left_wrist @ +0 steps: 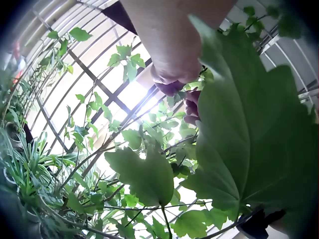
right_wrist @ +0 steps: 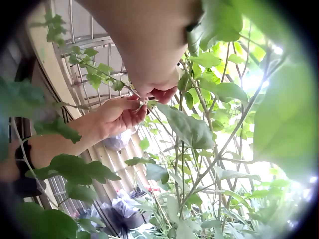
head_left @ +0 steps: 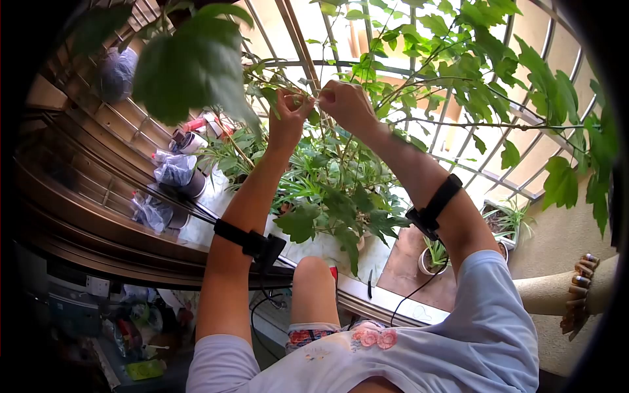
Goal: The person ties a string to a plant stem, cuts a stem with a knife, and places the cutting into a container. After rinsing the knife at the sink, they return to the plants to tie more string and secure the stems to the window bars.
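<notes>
The left hand (head_left: 288,128) and right hand (head_left: 348,110), fingers bent, pinch a thin stem (right_wrist: 133,91) near the bars (head_left: 301,46), so this looks partway done, but I can't tell what's left

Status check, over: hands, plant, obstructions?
Left hand and right hand close together, fingertips pinching at a thin stem. Exact grip too small to read. Large leaf blocks much of left wrist view.

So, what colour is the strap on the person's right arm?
The strap is black, which shows best in the head view.
</notes>
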A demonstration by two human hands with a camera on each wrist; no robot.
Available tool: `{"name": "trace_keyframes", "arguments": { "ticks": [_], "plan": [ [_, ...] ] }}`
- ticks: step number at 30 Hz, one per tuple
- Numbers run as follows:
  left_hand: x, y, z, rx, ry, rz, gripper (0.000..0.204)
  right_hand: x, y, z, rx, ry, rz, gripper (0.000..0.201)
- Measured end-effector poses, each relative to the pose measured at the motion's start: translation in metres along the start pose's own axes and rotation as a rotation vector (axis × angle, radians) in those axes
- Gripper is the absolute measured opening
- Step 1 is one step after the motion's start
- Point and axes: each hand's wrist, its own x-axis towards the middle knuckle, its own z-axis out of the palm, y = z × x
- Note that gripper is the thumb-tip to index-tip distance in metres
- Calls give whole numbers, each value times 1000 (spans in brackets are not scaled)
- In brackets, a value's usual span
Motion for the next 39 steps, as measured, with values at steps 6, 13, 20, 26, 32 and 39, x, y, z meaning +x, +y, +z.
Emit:
{"name": "trace_keyframes", "arguments": {
  "ticks": [6, 13, 20, 26, 32, 39],
  "plan": [
    [2, -3, -3, -51, 34, 11, 28, 3, 14, 1, 102, 113, -95, 14],
    [0, 1, 1, -90, 32, -8, 29, 2, 11, -4, -56, -63, -10, 21],
    [-2, 5, -3, -23, 48, -13, 29, 6, 15, 8, 249, 40, 12, 22],
    [-1, -1, -3, -58, 40, 2, 29, 8, 12, 1, 85, 0, -9, 21],
    [2, -9, -11, -34, 41, 39, 29, 14, 14, 2, 271, 38, 147, 39],
    [-1, 0, -8, -123, 9, -9, 32, 12, 8, 1, 35, -215, 64, 28]
  ]
}}
